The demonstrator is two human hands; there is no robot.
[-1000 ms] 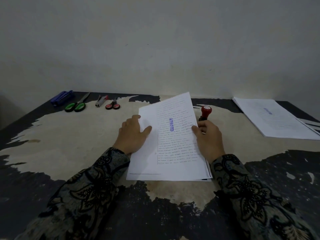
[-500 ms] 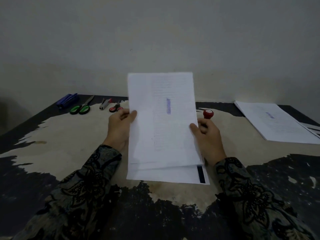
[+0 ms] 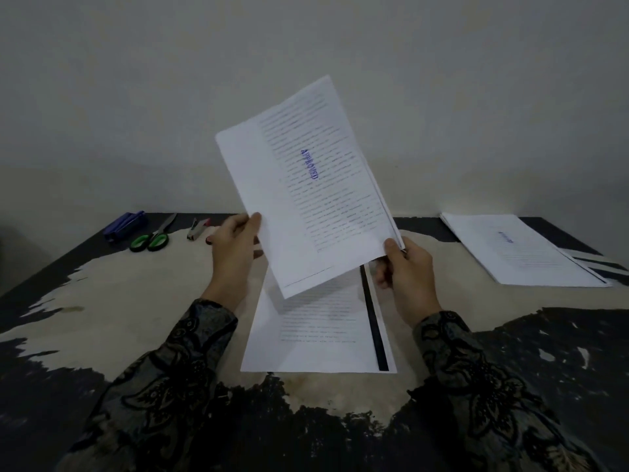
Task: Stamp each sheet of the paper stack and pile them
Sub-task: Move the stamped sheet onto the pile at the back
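Observation:
A stamped sheet (image 3: 306, 199) with a blue "APPROVED" mark is held in the air, tilted to the right, above the paper stack (image 3: 320, 342) that lies flat on the table in front of me. My left hand (image 3: 235, 253) pinches the sheet's left edge. My right hand (image 3: 408, 274) pinches its lower right corner. More than one edge shows along the sheet's right side. The stamp is hidden in this view. A pile of stamped sheets (image 3: 520, 253) lies at the far right of the table.
Along the table's back left edge lie a blue stapler (image 3: 124, 224), green-handled scissors (image 3: 149, 241) and a small staple remover (image 3: 197, 228). The table top (image 3: 119, 301) is worn, pale in the middle and black at the edges. A plain wall stands close behind.
The stamped sheet has risen off the stack and tilted to the right, with both hands on it. The red-topped stamp by my right hand is no longer visible.

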